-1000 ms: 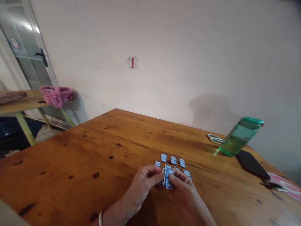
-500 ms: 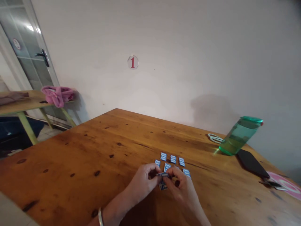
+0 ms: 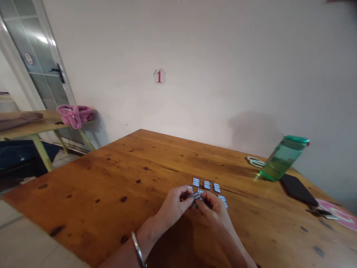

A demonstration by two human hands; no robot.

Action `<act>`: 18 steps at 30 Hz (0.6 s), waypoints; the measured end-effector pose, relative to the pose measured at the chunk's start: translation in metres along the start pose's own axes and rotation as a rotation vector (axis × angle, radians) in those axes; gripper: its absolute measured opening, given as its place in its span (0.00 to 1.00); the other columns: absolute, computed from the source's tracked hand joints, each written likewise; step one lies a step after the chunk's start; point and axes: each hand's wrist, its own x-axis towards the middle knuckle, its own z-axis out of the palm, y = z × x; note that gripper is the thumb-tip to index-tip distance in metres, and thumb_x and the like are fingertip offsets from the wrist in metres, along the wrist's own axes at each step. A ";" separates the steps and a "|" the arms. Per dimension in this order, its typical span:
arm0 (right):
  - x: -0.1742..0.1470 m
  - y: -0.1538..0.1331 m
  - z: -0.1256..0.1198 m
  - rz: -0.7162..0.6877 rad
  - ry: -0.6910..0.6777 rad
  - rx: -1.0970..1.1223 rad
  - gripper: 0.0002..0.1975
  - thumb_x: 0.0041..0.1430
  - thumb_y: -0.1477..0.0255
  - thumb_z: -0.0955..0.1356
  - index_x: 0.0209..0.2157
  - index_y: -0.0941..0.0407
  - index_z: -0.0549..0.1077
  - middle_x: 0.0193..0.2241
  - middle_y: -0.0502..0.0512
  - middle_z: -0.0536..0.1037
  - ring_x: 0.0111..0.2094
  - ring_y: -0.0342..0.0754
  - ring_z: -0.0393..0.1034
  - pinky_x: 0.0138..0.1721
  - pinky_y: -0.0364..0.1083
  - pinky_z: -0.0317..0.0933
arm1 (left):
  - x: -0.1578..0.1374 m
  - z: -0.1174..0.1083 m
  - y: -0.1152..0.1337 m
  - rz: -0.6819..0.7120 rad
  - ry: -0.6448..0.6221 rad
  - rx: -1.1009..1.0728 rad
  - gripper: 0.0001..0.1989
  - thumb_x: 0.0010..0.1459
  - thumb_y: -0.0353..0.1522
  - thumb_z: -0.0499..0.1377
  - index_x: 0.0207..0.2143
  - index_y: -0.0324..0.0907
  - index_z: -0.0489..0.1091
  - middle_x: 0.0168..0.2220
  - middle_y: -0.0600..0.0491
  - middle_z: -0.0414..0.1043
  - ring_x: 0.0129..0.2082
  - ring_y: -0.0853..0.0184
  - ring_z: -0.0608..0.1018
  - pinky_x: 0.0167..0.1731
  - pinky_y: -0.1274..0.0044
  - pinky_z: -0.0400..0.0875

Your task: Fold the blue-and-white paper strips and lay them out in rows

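Small blue-and-white cards (image 3: 206,184) lie on the wooden table (image 3: 111,186) in loose rows just beyond my fingers. Between my hands are small dark-blue and white cards (image 3: 196,195), tilted and slightly fanned; how many there are I cannot tell. My left hand (image 3: 175,204), below a silver bangle (image 3: 138,248), pinches their left side with thumb and forefinger. At their right side, my right hand (image 3: 216,210) is closed on them too, thumb on top. Some of the cards on the table are partly hidden behind my hands.
A green water bottle (image 3: 284,158) stands at the right, by a white coiled cable (image 3: 255,162) and a black phone-like slab (image 3: 298,190). Keys (image 3: 320,212) rest near a pink round mat (image 3: 338,214). Pink cloth (image 3: 75,115) lies on another table at the left.
The held cards have turned from nearly edge-on to showing more of their faces. Both hands sit slightly higher in the view, which has itself shifted a little.
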 end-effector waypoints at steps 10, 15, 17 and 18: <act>-0.012 0.008 0.009 -0.218 -0.068 -0.440 0.06 0.52 0.73 0.63 0.23 0.56 0.70 0.22 0.51 0.72 0.23 0.45 0.62 0.25 0.42 0.52 | -0.046 -0.018 0.021 -0.070 0.162 0.319 0.24 0.50 0.28 0.55 0.51 0.40 0.63 0.51 0.45 0.68 0.51 0.60 0.68 0.52 0.68 0.59; -0.014 0.015 0.016 -0.237 -0.169 -0.601 0.08 0.54 0.78 0.60 0.25 0.56 0.68 0.25 0.52 0.72 0.27 0.45 0.64 0.29 0.42 0.54 | -0.080 -0.008 -0.027 -0.097 0.213 0.438 0.27 0.51 0.25 0.49 0.56 0.38 0.56 0.58 0.44 0.58 0.58 0.61 0.60 0.57 0.63 0.51; -0.014 0.016 0.017 -0.229 -0.193 -0.648 0.08 0.53 0.79 0.60 0.25 0.56 0.67 0.25 0.52 0.72 0.27 0.45 0.64 0.29 0.42 0.54 | -0.086 -0.006 -0.040 -0.098 0.192 0.487 0.29 0.52 0.24 0.48 0.58 0.37 0.52 0.60 0.43 0.54 0.59 0.61 0.57 0.58 0.62 0.50; -0.014 0.017 0.017 -0.222 -0.209 -0.665 0.07 0.53 0.79 0.60 0.25 0.57 0.67 0.26 0.53 0.72 0.27 0.45 0.64 0.29 0.42 0.54 | -0.087 -0.005 -0.044 -0.092 0.178 0.513 0.30 0.52 0.24 0.48 0.59 0.37 0.51 0.60 0.43 0.52 0.60 0.60 0.55 0.58 0.62 0.50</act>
